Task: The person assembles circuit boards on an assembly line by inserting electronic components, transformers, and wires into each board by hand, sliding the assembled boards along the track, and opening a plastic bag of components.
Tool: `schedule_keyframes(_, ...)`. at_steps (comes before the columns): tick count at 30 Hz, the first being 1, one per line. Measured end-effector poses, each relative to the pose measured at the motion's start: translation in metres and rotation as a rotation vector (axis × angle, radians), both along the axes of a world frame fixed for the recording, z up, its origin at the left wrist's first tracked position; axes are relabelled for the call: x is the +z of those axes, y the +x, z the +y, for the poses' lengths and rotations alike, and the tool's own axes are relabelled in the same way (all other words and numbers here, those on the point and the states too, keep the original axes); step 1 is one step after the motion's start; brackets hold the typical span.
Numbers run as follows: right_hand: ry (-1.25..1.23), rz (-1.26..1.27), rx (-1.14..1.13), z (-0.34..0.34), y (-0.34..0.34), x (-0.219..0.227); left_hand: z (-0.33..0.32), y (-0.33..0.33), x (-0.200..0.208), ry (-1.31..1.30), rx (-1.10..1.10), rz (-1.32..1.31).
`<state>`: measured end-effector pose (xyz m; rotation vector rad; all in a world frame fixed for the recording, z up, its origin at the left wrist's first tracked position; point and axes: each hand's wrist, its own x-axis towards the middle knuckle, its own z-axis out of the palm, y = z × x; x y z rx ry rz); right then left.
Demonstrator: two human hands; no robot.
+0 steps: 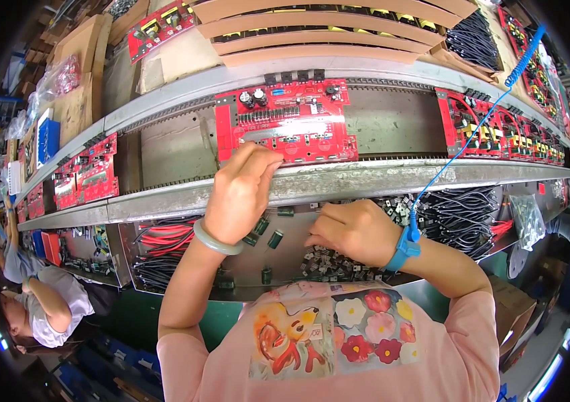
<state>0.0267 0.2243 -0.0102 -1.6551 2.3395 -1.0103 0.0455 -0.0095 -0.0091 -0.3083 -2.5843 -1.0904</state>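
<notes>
From my remote seat I see the red circuit board (288,124) lying on the track behind the metal rail (338,184). My left hand (239,194) is at its near edge, thumb and fingers drawn together; I cannot tell whether they pinch the board, a small part or nothing. My right hand (359,231) hangs over the heap of small black parts (330,264), fingers curled inward, their tips too hidden to show any hold.

To work well here, I'd touch the board lightly at its edge, clear of the raised pieces, and take one part at a time by its body so the legs don't bend. I'd also mind the blue cord (459,159) running from the wrist strap (404,249) across the rail.

Pale print dots the board, too small for me to read; I can make out no brand.
</notes>
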Motion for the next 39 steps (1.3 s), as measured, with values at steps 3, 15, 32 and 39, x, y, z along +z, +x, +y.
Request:
schedule_keyframes(3,-0.062,0.010,-0.021,0.000,-0.002,0.002,0.000,0.001,-0.001,0.006,0.011,-0.004)
schedule_keyframes(15,-0.100,0.019,-0.001,0.003,-0.009,0.004,0.006,-0.002,0.000,-0.209,-0.054,0.052)
schedule_keyframes(32,-0.089,0.199,-0.150,-0.063,-0.060,0.016,0.060,0.074,-0.032,-0.373,-0.369,0.017)
schedule_keyframes(39,-0.069,0.208,-0.136,-0.078,-0.065,0.005,0.055,0.071,-0.035,-0.096,-0.318,-0.213)
